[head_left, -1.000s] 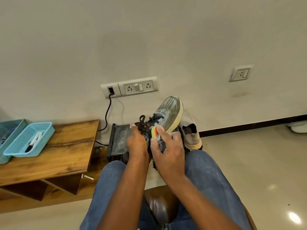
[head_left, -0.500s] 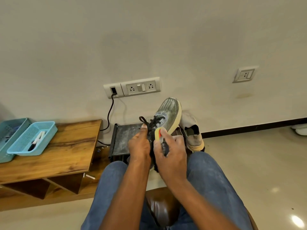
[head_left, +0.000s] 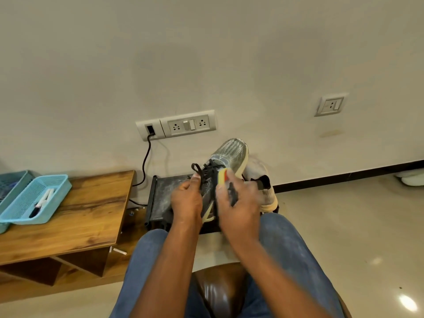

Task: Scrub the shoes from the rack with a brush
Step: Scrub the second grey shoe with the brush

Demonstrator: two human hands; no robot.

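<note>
1. The shoe [head_left: 229, 154] is held in the left hand [head_left: 187, 199], whose fingers are curled round its heel end; the thumb lies up beside the dark laces [head_left: 206, 171].
2. A yellow brush [head_left: 223, 177] with a red patch is gripped in the right hand [head_left: 238, 203], the fingers wrapped round it; its tip is pressed against the shoe's side just below the laces.
3. The shoe is tilted toe-up and away from the person, so that its grey mesh toe and pale sole rise above both hands, while the heel is hidden between them.
4. The hands are kept close together, one on either side of the shoe, above the knees in blue jeans [head_left: 296, 253].
5. Just behind the hands a dark rack [head_left: 160, 196] is seen on the floor against the wall, with a second shoe [head_left: 266, 187] at its right end.
6. Left of the rack a wooden bench [head_left: 91, 214] is seen, on which a blue basket [head_left: 34, 200] holding markers is set.
7. On the wall above, a socket strip [head_left: 176, 127] is mounted, with a black cable [head_left: 145, 161] plugged in and hanging behind the bench.
</note>
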